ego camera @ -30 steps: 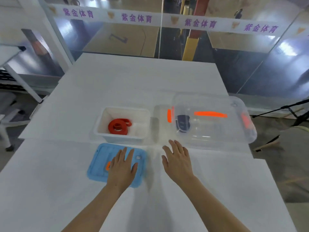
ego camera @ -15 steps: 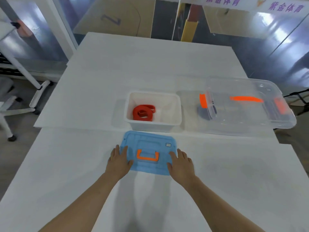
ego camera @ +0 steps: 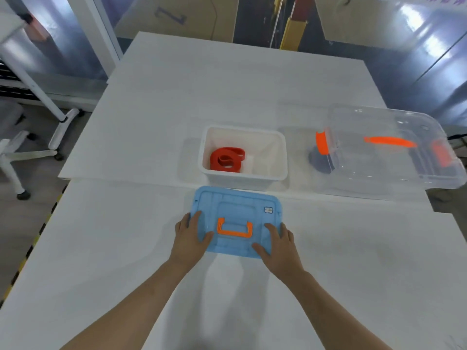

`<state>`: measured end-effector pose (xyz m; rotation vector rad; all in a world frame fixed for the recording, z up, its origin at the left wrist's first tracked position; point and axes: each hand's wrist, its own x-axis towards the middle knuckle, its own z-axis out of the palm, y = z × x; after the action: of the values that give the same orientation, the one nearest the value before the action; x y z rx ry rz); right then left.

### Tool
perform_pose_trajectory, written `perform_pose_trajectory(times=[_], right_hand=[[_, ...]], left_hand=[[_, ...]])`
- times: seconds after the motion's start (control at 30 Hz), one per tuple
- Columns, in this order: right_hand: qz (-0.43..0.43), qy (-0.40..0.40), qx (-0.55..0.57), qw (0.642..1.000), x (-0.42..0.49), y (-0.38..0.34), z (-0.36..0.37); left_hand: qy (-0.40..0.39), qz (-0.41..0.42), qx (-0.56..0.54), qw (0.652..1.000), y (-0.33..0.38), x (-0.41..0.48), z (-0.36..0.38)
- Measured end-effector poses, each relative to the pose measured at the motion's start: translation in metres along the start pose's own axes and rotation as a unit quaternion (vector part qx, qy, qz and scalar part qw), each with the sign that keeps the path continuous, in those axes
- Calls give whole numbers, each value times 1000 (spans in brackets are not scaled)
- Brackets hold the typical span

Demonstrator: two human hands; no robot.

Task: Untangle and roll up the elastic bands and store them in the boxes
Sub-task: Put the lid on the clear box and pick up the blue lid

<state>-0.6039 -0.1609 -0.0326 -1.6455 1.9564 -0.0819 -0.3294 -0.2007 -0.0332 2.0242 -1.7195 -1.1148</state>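
Red band (ego camera: 227, 159) lies rolled in the left of the open white box (ego camera: 284, 152), its coil loose. Risks, as judged: the coil springs up and catches under the rim, or the lid (ego camera: 235, 205) seats crooked if one side leads. The lid is just before the box. Left hand (ego camera: 189, 234) and right hand (ego camera: 279, 239) each grip a short edge, thumb on top, fingers curled at the side.
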Motion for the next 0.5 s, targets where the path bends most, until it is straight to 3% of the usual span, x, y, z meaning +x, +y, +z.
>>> perform_pose_trajectory(times=[0.27,0.5], right_hand=[[-57,98,24,993,-17,-14,-45],[-42,114,-5,993,37,-43,-103]], left_hand=[[94,62,-55,992,39,-28,-29],[64,61,-33,995,90,27,-71]])
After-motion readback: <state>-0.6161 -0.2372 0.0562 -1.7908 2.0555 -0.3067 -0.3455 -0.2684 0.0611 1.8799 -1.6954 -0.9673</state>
